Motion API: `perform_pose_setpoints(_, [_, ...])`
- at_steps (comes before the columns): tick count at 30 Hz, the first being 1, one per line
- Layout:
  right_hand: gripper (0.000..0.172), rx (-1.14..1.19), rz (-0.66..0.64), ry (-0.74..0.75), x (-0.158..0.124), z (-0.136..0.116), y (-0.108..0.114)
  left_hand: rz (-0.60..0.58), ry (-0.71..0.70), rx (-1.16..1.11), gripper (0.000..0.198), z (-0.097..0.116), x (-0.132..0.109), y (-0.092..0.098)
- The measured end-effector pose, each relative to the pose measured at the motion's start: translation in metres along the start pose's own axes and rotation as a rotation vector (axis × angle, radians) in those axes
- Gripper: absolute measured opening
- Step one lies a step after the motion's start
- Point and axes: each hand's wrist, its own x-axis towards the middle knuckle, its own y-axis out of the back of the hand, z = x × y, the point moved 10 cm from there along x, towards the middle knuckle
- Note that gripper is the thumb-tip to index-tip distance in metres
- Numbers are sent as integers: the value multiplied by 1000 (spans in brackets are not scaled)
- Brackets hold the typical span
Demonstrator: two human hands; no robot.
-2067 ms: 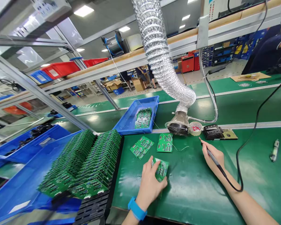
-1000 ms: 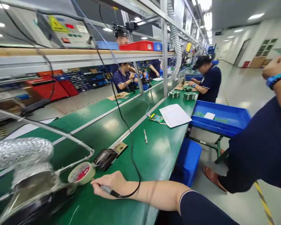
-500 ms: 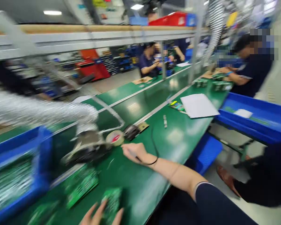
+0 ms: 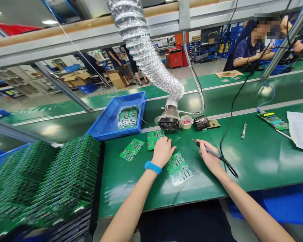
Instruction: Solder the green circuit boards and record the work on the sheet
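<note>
My right hand (image 4: 209, 157) is closed around the grip of a soldering iron (image 4: 212, 152), whose tip points left above the green mat. My left hand (image 4: 163, 152), with a blue wristband, reaches over the lower right part of a green circuit board (image 4: 154, 136); its fingers are apart, and whether they press on the board I cannot tell. Just below that hand, a second circuit board (image 4: 179, 170) lies at a slant on the table. Another board (image 4: 132, 150) rests to the left. A short thin strand of wire (image 4: 177, 139) lies between my hands.
A fume extractor hood (image 4: 168, 119) hangs behind the boards, beside a tape roll (image 4: 186, 121) and a soldering iron stand (image 4: 202, 123). Densely racked circuit boards (image 4: 65, 174) fill the left. A blue bin (image 4: 103, 136) holds more boards. The iron's black cable (image 4: 221, 144) trails right.
The view has swung left, bringing the racked boards into sight. My left hand, earlier at a board near the bottom edge, now lies over a board by the hood. My right hand keeps the iron.
</note>
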Motion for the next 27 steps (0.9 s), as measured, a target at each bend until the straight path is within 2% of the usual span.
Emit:
perform_pose_setpoints(4, [47,54,-53,-125,-32,13,0,-11,-26,-102,19,2,31,-23])
perform_pose_setpoints(7, [48,37,-51,-173,-55,17,8,4,-79,-195,22,12,29,-21])
perform_pose_setpoints(9, [47,13,-40,-172,-65,14,16,33,-106,-310,27,22,13,-9])
perform_pose_setpoints(12, [47,-9,-30,-171,-74,10,24,42,-130,-450,33,41,-29,7])
perform_pose_setpoints(15, [47,-8,-30,-177,-73,8,24,5,-173,-411,32,60,-72,9])
perform_pose_setpoints(17, [47,11,-45,-183,-69,7,19,-40,-187,-372,32,64,-93,3])
perform_pose_setpoints(20, [48,53,-90,-200,-64,8,7,-136,-196,-374,49,53,-110,-6])
perform_pose_setpoints(23, [48,95,-152,-215,-62,7,-5,-232,-199,-411,47,29,-118,-9])
perform_pose_setpoints(27, [47,155,-241,-233,-63,9,-16,-320,-176,-528,48,2,-120,-4])
